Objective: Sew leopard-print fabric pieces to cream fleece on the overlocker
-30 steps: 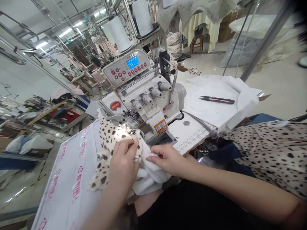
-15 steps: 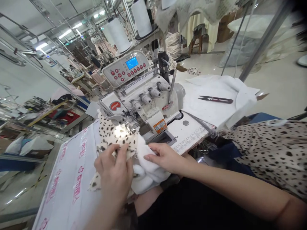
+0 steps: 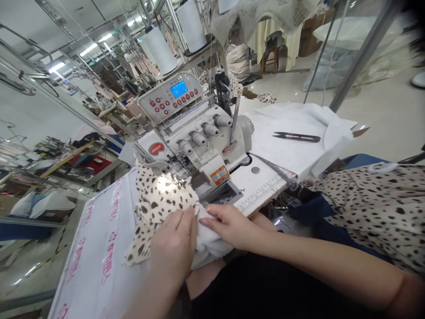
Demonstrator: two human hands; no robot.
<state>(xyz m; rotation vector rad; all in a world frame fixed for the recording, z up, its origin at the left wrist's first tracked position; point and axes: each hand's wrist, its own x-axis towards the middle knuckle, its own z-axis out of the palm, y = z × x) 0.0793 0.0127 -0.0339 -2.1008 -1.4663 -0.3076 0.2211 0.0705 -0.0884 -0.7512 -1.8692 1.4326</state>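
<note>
Taking the hands as the dial's centre, the cloth is lying mostly from ten to twelve o'clock, its spotted side spreading left and its white side bunching in soft folds between and below the hands. The left hand is pinching the fold where spots are meeting white, its fingers bending close together; its thumb is mostly hiding from view. The right hand is gripping the white side between thumb and forefinger, just beside the left fingertips. At twelve o'clock the machine is standing over the cloth's far part, and a lamp's glow is falling on the spots near the needle; whether the needle is touching them, I cannot tell. Higher, near twelve, a blue screen is shining, with two white spools standing behind it. At two o'clock, snips are resting on white fabric. At three, a spotted heap is draping; at nine, a pink-printed tabletop is stretching away.
</note>
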